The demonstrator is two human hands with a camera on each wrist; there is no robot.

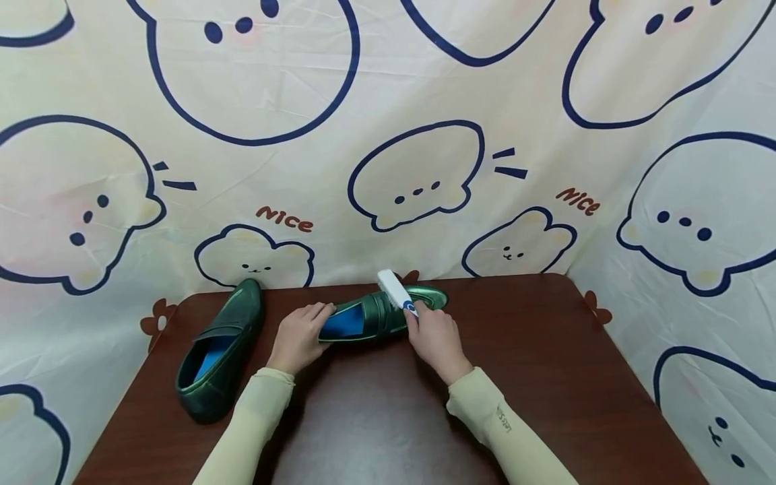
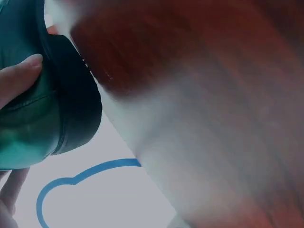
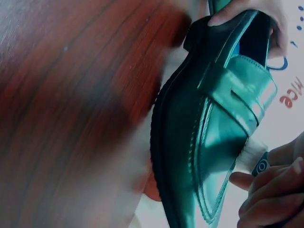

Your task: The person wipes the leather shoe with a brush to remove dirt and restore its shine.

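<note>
A green loafer (image 1: 376, 316) with a blue insole lies crosswise near the table's far edge, toe to the right. My left hand (image 1: 301, 337) grips its heel end; the left wrist view shows the thumb (image 2: 21, 78) against the shoe's green side (image 2: 28, 128). In my right hand (image 1: 438, 340) is a white-headed brush (image 1: 395, 288), its blue-marked part by the fingers. The brush head lies over the front of the loafer. From the right wrist view, the right hand (image 3: 275, 190) holds the brush beside the far side of the upper, its bristles partly hidden behind the shoe.
A second green loafer (image 1: 221, 350) stands at the table's left, toe pointing away. The brown wooden table (image 1: 582, 377) ends close behind the shoes, against a pale cloth (image 1: 418, 87) with cartoon outlines. More cloth hangs at both sides.
</note>
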